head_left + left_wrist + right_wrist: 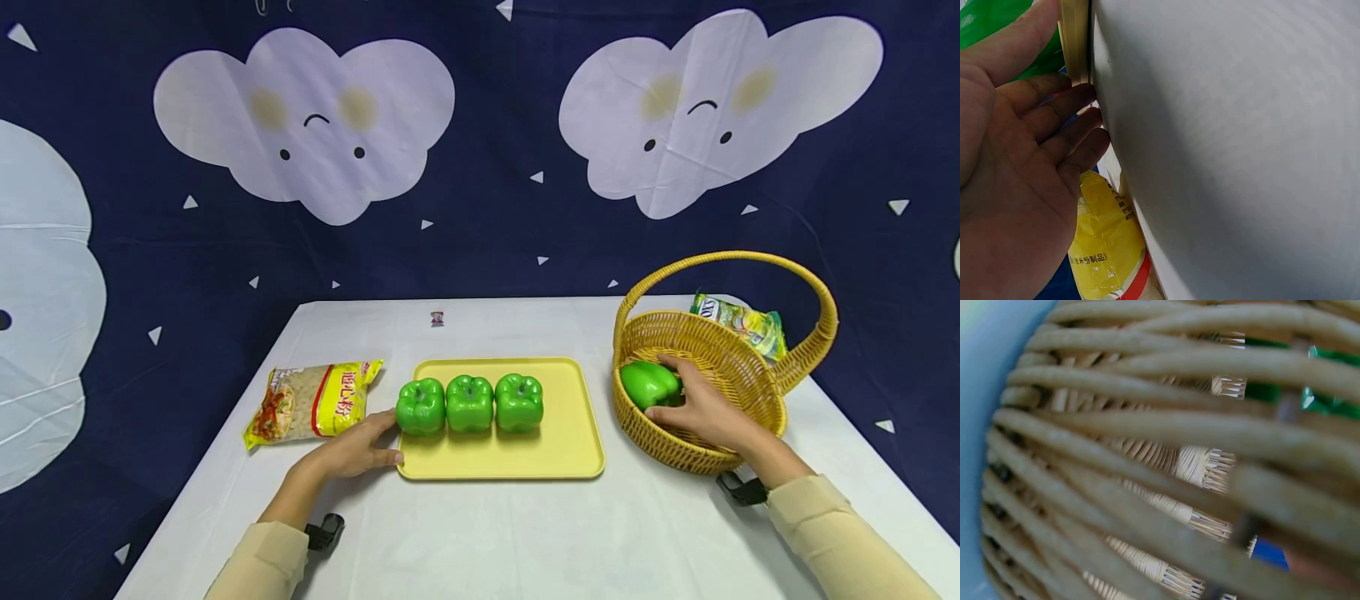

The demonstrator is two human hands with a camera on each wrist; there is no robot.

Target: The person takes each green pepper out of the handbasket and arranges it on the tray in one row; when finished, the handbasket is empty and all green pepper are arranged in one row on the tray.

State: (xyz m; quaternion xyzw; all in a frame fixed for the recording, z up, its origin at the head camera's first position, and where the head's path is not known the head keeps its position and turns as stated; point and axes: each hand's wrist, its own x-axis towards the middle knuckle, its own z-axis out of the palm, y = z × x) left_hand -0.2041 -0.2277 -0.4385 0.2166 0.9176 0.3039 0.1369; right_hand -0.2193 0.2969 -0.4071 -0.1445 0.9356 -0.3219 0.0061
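Three green bell peppers (469, 404) stand in a row on the yellow tray (566, 450). My left hand (356, 447) is at the tray's left edge, its thumb touching the rim and its fingers beside the leftmost pepper (421, 407). In the left wrist view that hand (1025, 144) has its fingers extended and only slightly bent. My right hand (708, 408) reaches into the wicker basket (750, 379) and grips another green bell pepper (647, 384) between thumb and fingers. Basket weave (1147, 437) fills most of the right wrist view and hides that hand's grip.
A yellow noodle packet (315, 402) lies left of the tray. A green snack bag (742, 323) sits behind the basket, whose tall handle (731, 257) arches above it. A tiny wrapped item (437, 318) lies near the table's back edge.
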